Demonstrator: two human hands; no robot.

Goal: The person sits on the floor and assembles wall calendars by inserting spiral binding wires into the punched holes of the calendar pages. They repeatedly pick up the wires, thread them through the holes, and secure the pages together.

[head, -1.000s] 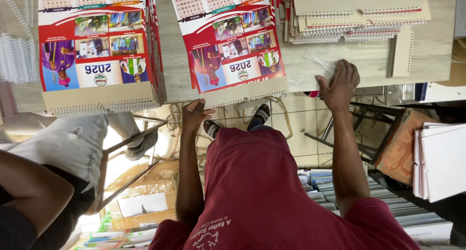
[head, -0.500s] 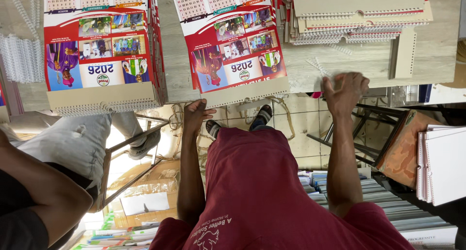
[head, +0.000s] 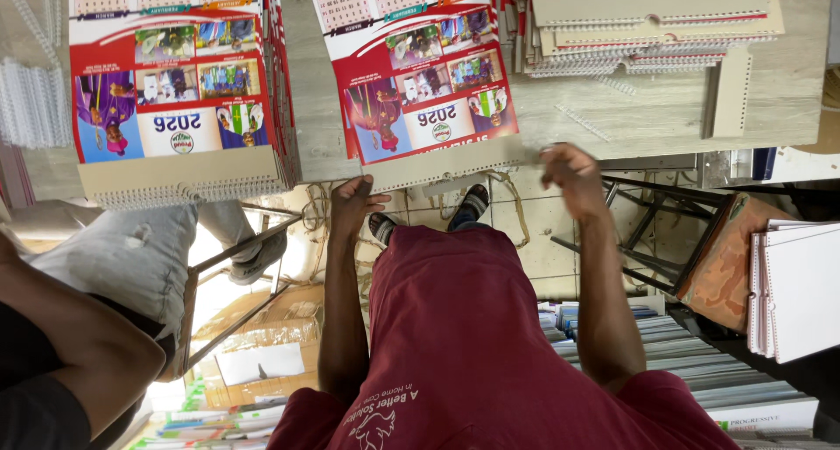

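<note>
The left hand is half curled, fingers bent over the near edge of the pale wooden worktop and touching the grey perforated backing strip of the red wall calendar with small photographs that lies in front of the person; it looks more like steadying than a full grasp. The right hand is at the strip's other end, fingers drawn together in a loose pinch; it is blurred, so whether it grips the strip, a binding coil or nothing I cannot tell.

As for progress, this calendar lies flat and squared near the worktop's front edge, just past the person's knees, and its punched strip shows no coil that I can make out, so the binding of this one seems not yet done. Beyond the right hand a stack of grey-backed calendars with white spiral coils along their edges rests at the far right of the worktop, which reads as finished work; a loose white plastic coil lies between that stack and the hand, and a grey card strip sits beside it. To the left, another stack of red calendars sits before a second person's grey trouser leg, so a good share appears left.
</note>
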